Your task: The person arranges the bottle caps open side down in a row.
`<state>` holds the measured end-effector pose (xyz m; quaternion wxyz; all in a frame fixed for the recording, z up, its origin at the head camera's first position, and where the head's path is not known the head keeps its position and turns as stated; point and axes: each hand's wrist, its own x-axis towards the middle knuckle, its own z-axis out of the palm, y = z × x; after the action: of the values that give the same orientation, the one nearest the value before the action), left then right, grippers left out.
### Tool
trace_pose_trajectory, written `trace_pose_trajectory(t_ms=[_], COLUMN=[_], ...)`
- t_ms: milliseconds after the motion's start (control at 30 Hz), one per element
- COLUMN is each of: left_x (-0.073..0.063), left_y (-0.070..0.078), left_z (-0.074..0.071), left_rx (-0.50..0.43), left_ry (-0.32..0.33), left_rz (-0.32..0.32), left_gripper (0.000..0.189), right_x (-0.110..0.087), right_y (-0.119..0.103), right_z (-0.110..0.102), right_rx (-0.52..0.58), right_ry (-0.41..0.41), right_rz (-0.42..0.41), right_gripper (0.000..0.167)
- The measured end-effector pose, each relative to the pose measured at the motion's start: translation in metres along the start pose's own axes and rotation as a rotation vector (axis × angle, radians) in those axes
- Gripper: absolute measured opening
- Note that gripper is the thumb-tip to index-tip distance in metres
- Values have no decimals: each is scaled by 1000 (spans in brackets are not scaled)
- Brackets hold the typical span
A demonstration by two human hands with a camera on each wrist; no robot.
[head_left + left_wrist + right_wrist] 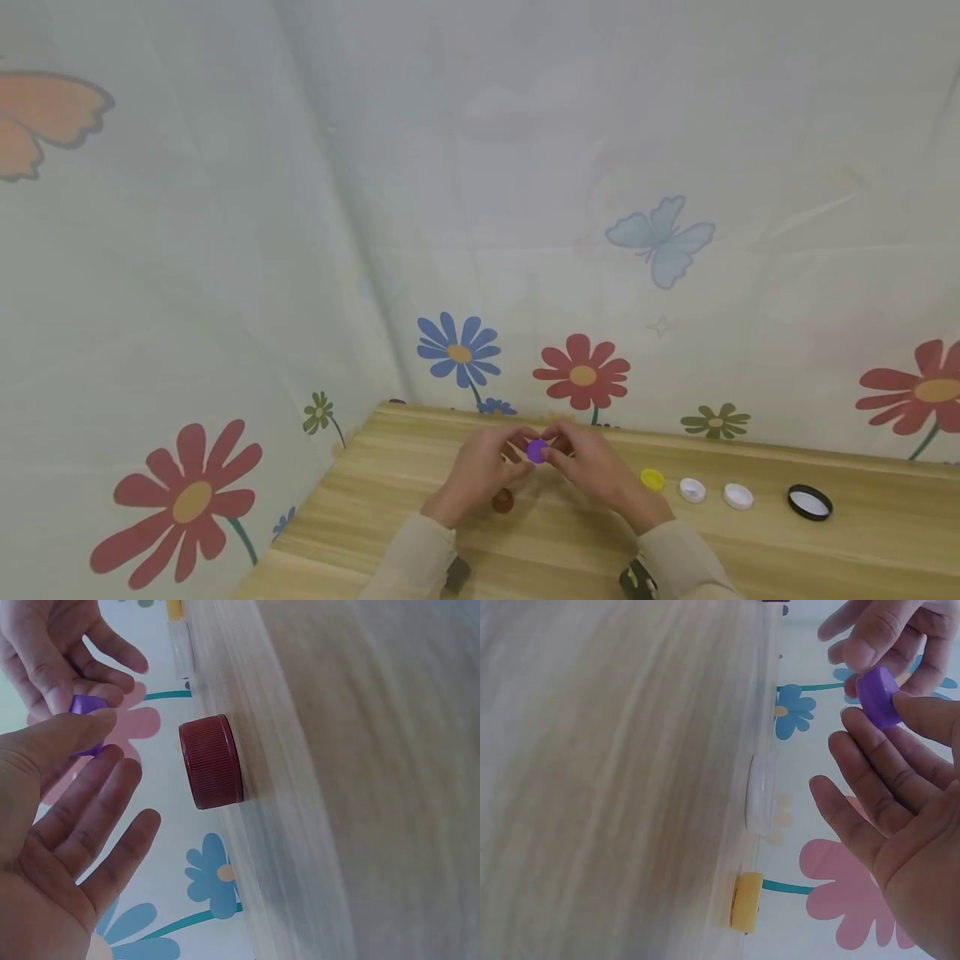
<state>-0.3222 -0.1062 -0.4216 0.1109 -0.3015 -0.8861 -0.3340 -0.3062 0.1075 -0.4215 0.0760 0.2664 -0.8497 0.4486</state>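
Observation:
Both hands meet at a small purple bottle cap (537, 451), raised over the wooden table. My left hand (483, 462) pinches it from the left, its thumb overlapping the cap in the left wrist view and the other fingers spread. From the other side my right hand (600, 468) pinches it between thumb and fingers; the thumb lies on the cap in the right wrist view. Below the left hand a dark red ribbed bottle cap (212, 761) sits on the table. A clear ribbed cap (760, 795) stands near a yellow cap (747, 902) on the right hand's side.
The yellow cap (652, 479) begins a row right of the right forearm. Beside it lie a white cap (692, 490), another white cap (738, 497) and a larger black-rimmed lid (810, 502). A flower-printed curtain (525, 208) borders the wooden table (390, 450) behind and at left.

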Motion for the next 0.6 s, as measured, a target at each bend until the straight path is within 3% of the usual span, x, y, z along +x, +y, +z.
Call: trace_pose_trajectory(t_ms=[200,600], left_x=[-4,-4], left_y=[0,-4], left_z=[-2,-4], left_rx=[26,0], left_ry=[2,-69], left_rz=[-17,1], left_gripper=[27,20], right_x=[0,0], right_y=[1,-3], right_z=[2,-4], right_rx=[49,-16], right_ry=[-16,-91], right_rz=[9,-35], right_gripper=[11,13])
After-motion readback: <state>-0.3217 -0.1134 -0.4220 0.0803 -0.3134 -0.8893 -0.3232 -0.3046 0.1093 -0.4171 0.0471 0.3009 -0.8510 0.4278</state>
